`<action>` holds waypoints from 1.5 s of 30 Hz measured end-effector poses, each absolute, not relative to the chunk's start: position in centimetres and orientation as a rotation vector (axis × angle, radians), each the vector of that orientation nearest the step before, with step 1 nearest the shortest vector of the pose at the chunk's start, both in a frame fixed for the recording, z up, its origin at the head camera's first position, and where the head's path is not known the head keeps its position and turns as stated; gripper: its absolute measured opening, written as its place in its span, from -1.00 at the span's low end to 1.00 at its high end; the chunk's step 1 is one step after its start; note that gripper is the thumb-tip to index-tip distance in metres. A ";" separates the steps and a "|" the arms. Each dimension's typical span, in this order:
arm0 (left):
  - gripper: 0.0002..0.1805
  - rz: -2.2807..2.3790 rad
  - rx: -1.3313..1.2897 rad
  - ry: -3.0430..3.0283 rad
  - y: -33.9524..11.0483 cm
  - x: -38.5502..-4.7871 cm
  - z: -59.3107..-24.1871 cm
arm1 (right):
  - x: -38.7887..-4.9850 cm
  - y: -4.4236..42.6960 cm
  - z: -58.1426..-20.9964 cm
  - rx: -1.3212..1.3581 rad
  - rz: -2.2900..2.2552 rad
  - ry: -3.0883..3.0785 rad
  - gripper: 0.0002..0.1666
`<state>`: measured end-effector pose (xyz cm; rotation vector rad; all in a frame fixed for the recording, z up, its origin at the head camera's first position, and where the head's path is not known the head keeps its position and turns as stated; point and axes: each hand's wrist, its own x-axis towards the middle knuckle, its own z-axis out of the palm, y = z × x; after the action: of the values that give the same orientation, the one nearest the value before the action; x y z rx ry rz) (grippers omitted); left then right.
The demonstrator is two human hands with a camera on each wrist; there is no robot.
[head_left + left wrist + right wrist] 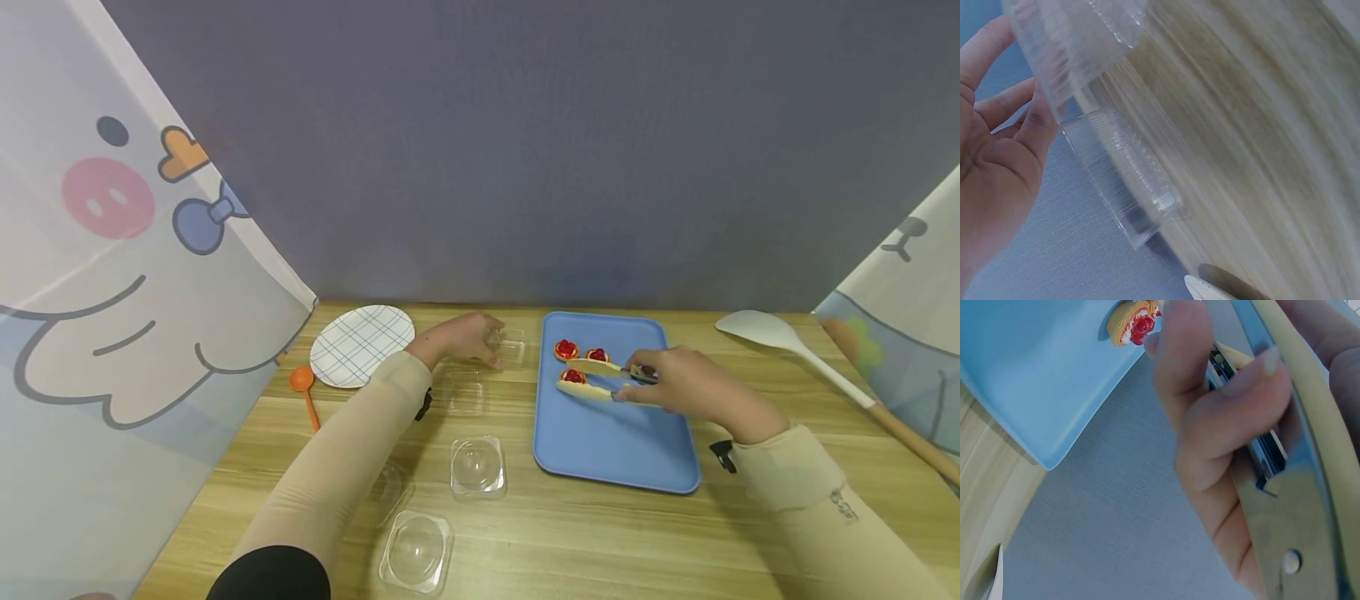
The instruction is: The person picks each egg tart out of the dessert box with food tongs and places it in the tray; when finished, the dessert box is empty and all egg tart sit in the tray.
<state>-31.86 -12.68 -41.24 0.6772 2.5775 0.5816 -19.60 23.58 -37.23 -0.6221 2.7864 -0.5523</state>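
My left hand [467,336] holds a clear plastic box [513,348] at the back of the table, its thumb and fingers at the box's edge. My right hand [686,379] grips a pair of tongs [592,392] with cream-coloured tips, over a blue tray [615,454]. Between those tips sits a small red-topped tart [573,377]; whether they squeeze it is unclear. Two more tarts lie close by on the tray, one at the left [566,349] and one partly behind the tongs [597,355]. The right wrist view shows fingers curled round the tongs' metal handle [1291,525].
Another clear box [463,393] stands nearer than the held one. Several clear domed pieces [477,467] lie in front, one partly behind my left forearm. At left are a checked oval plate [360,346] and an orange spoon [302,380]. A long white ladle-like utensil [780,337] lies right.
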 end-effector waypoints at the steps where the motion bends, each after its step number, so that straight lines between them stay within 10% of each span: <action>1: 0.02 0.588 0.678 2.575 -12.7 -31.9 -41.3 | -19.6 23.6 -37.2 -0.620 -0.554 2.786 -0.27; 45: -0.01 0.587 0.649 2.578 -12.6 -31.4 -41.0 | -14.9 38.4 -40.8 -0.161 -0.655 3.112 -0.41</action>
<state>-31.44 -12.56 -41.04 0.6493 2.5778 0.5873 -14.87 38.35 -40.79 -0.1615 3.1117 -0.6547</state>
